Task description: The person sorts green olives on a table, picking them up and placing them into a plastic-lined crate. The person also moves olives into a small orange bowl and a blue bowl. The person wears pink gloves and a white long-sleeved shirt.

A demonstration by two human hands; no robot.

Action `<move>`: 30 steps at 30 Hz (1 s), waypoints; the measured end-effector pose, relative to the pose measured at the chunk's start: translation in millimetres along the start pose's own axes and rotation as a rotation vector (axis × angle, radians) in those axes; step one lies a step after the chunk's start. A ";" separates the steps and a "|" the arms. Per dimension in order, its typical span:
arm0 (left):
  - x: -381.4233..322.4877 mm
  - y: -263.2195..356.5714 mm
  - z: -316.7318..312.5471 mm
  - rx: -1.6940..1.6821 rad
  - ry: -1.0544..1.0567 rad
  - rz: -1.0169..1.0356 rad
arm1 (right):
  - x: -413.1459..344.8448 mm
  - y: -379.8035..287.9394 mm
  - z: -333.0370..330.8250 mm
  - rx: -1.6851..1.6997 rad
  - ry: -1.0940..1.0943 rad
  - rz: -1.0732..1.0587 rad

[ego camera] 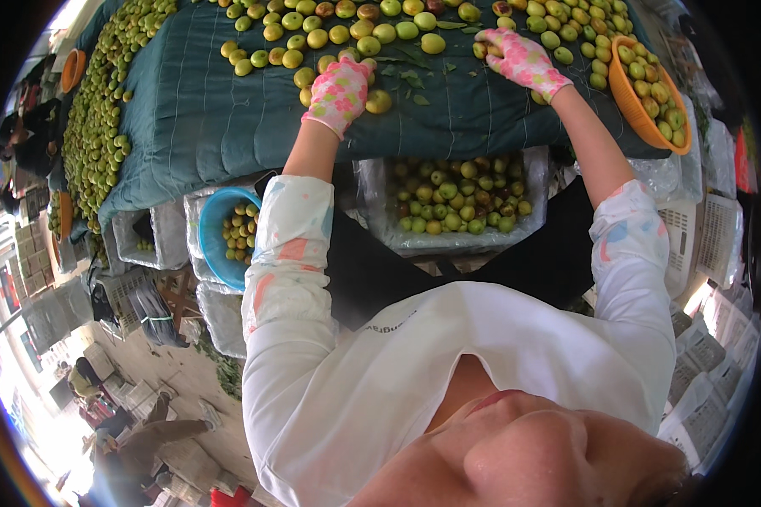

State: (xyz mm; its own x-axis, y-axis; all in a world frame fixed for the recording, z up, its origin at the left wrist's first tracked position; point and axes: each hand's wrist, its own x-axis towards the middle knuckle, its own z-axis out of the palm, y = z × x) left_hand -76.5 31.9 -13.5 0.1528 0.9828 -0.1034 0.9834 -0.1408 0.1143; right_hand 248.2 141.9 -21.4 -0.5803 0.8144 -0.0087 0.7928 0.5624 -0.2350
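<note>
My left hand (341, 92), in a pink floral glove, lies palm down among round green and brown jujubes (378, 101) on a dark green quilted cover (215, 120). Fruit touches its fingers on several sides, and its palm side is hidden. Farther right, my right hand (527, 63) wears a matching glove. Its thumb and fingers are around a brownish jujube (480, 50), near the loose green leaves (412, 77) between the hands. Rows of yellow-green jujubes (317, 38) lie beyond both hands.
An orange basket (616, 95) of jujubes stands at the right edge. Below the cover's front edge are a plastic-lined crate (380, 231) of fruit and a blue basin (212, 244). A large fruit heap (95, 139) lies left. Other people (146, 443) are at lower left.
</note>
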 end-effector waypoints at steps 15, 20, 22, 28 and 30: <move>-9.2 16.2 -28.9 -0.488 -0.024 0.289 | 31.8 -48.7 28.0 0.249 0.158 -0.174; -18.0 46.0 -23.6 -0.656 -0.288 0.420 | 29.2 -50.7 35.7 0.018 0.086 -0.175; -20.5 54.7 -20.2 -0.643 -0.306 0.491 | 25.7 -49.3 31.9 0.000 0.102 -0.149; -26.0 70.2 -21.6 -0.800 -0.545 0.589 | -2.0 -50.3 -2.9 0.530 -0.208 -0.046; -33.8 77.0 -22.5 -0.846 -0.670 0.590 | -15.0 -48.2 -17.7 0.709 -0.418 -0.115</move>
State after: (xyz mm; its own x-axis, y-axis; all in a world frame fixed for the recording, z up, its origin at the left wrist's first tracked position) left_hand -8.1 -9.4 21.0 0.8181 0.5039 -0.2772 0.4115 -0.1760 0.8942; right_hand 222.0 105.2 7.2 -0.7830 0.5582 -0.2746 0.4998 0.3016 -0.8120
